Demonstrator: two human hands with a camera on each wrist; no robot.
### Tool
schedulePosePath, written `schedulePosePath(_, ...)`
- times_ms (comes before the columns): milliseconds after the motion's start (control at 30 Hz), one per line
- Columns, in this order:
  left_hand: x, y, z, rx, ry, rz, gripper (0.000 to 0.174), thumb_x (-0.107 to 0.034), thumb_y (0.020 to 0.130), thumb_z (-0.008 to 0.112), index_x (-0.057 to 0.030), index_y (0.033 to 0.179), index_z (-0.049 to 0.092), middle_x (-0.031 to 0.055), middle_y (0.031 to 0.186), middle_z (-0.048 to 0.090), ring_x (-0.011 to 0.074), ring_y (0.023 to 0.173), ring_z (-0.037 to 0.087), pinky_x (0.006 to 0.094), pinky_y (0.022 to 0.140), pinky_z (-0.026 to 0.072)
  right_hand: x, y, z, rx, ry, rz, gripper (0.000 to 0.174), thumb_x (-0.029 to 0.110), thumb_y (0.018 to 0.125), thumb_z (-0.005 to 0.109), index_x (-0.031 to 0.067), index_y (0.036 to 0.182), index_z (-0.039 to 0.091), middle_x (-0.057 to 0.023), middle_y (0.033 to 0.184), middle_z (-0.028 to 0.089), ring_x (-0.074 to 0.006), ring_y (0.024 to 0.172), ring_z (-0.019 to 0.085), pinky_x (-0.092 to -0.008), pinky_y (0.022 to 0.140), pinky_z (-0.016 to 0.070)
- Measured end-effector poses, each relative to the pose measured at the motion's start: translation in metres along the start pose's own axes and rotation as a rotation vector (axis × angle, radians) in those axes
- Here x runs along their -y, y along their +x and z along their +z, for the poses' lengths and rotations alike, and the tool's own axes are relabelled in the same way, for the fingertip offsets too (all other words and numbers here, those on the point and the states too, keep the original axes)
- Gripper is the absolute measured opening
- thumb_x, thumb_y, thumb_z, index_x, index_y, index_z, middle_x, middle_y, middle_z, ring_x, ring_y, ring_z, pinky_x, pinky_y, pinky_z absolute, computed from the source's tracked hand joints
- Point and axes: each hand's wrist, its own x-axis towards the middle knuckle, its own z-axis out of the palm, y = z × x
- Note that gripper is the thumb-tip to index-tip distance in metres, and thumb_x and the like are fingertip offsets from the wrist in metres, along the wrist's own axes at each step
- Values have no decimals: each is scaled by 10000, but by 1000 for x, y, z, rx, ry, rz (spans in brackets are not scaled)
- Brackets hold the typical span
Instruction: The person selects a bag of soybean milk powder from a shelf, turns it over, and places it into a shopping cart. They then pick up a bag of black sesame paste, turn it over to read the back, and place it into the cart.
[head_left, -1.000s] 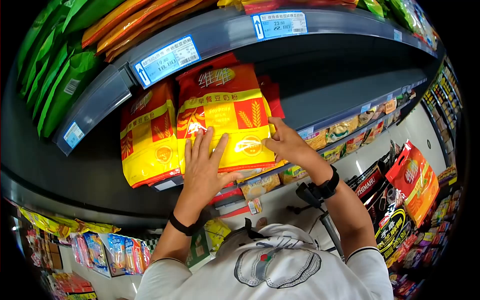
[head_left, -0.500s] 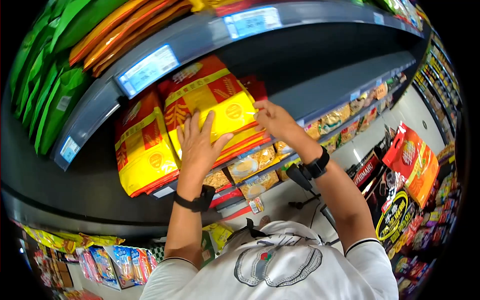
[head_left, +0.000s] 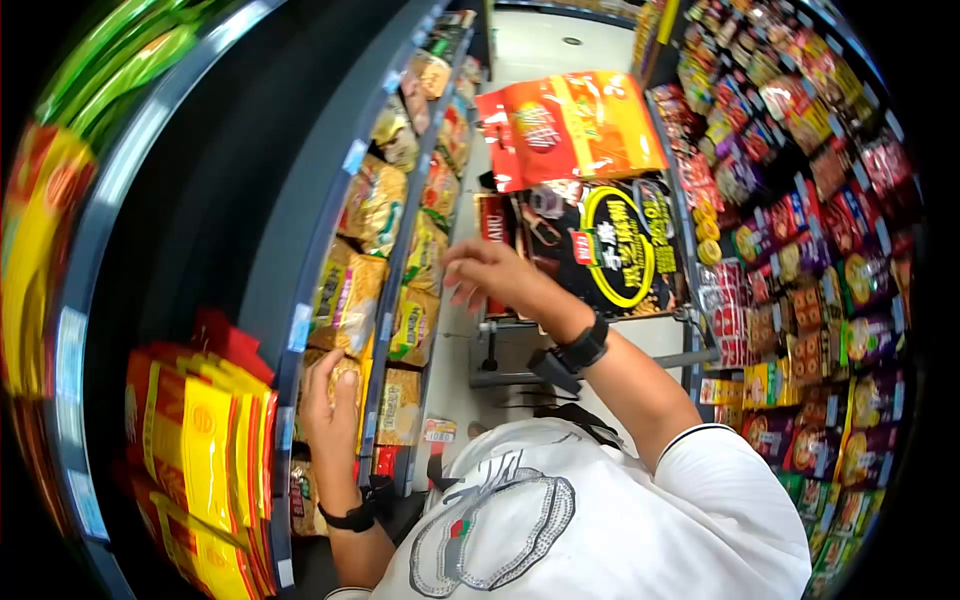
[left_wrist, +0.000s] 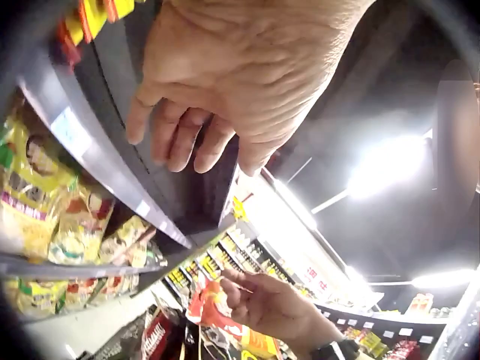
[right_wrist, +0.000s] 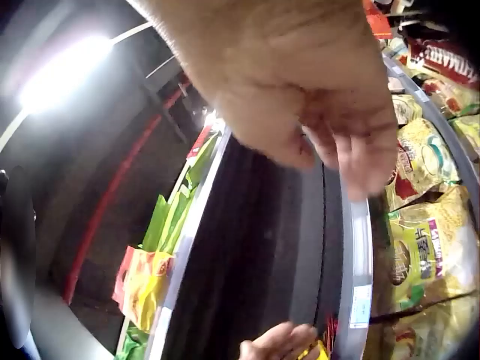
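Both hands are off the yellow-and-red bags of soy milk powder (head_left: 195,440), which lie stacked along the dark shelf at the left of the head view. My left hand (head_left: 332,410) hangs just past the shelf's front edge, nearest that stack, holding nothing. Its fingers droop loosely in the left wrist view. My right hand (head_left: 505,283) is in the air over the aisle with bent, relaxed fingers and nothing in them. Beyond it, an orange-and-red bag (head_left: 590,125) lies on top of a black bag with a yellow ring (head_left: 625,245).
Lower shelves (head_left: 345,300) beside the hands carry bags of oats or cereal. Metal cart bars (head_left: 640,362) cross the aisle below the black bag. A rack of colourful snack packs (head_left: 800,330) stands at the right. Green bags (head_left: 130,60) sit on the upper shelf.
Both hands have left the soy milk powder bags they were touching. The view has turned to the right, toward the bags in the aisle, and the right hand has moved out over it.
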Motion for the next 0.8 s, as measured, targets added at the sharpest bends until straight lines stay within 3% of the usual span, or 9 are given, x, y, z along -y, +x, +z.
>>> schedulePosePath(233,-8,44,110,343,-389,-141,389,-292,1042,591,4,1294,609,92,1222,665,174,1133,604,311,1003,457,18,-60,-179,-585,189,-205,323,195,971,578,0,1227,562,-119,1019,671,-207,843,696,-317,662,582)
schedulePosePath(300,2,66,140,399,-422,-175,397,-317,1048,577,1,1284,610,86,1200,661,166,1129,594,307,1005,448,18,-69,-229,-749,111,-283,327,179,965,586,-16,1227,561,-107,1018,664,-200,846,685,-317,682,583)
schedulePosePath(400,5,112,178,454,-325,-99,533,-429,1054,530,-15,1389,540,157,1310,630,227,1211,615,358,1017,483,12,-76,-300,-953,45,-299,343,156,936,610,-32,1219,567,-96,1045,644,-180,917,649,-317,754,575)
schedulePosePath(500,7,167,225,408,-377,-133,578,-491,1047,509,-25,1388,532,115,1288,622,226,1245,586,374,1028,469,5,-78,-352,-1140,-284,-266,435,190,904,643,-61,1252,576,-134,1129,657,-212,999,647,-361,831,537)
schedulePosePath(567,20,211,258,403,-377,-183,565,-452,1043,531,-11,1396,522,94,1289,610,190,1203,558,330,1034,434,-1,-72,-378,-1104,-315,-205,449,233,913,649,-48,1258,593,-127,1137,667,-209,1004,646,-347,812,532)
schedulePosePath(633,29,247,290,341,-273,-143,613,-455,1039,520,15,1431,494,145,1362,590,227,1179,569,348,1004,440,4,-66,-380,-1026,-257,-143,428,256,920,647,-28,1239,614,-104,1099,675,-193,973,649,-331,795,534)
schedulePosePath(700,21,268,315,337,-374,-159,642,-468,1035,512,31,1438,483,165,1406,572,261,1213,566,354,1015,433,9,-60,-377,-955,-158,-135,322,288,939,642,22,1119,661,-42,987,677,-136,870,642,-281,724,533)
schedulePosePath(733,15,277,318,473,-393,-260,705,-519,1028,497,-36,1528,379,180,1546,438,328,1476,358,477,1168,315,6,-55,-382,-938,-130,-123,300,282,942,639,26,1096,663,-42,981,675,-139,864,640,-284,709,535)
schedulePosePath(800,1,290,332,531,-430,-338,672,-524,1023,501,-41,1486,433,164,1488,495,316,1418,419,477,1149,328,-1,-46,-391,-906,-103,-92,266,275,948,634,36,1059,666,-42,961,670,-144,841,638,-290,676,542)
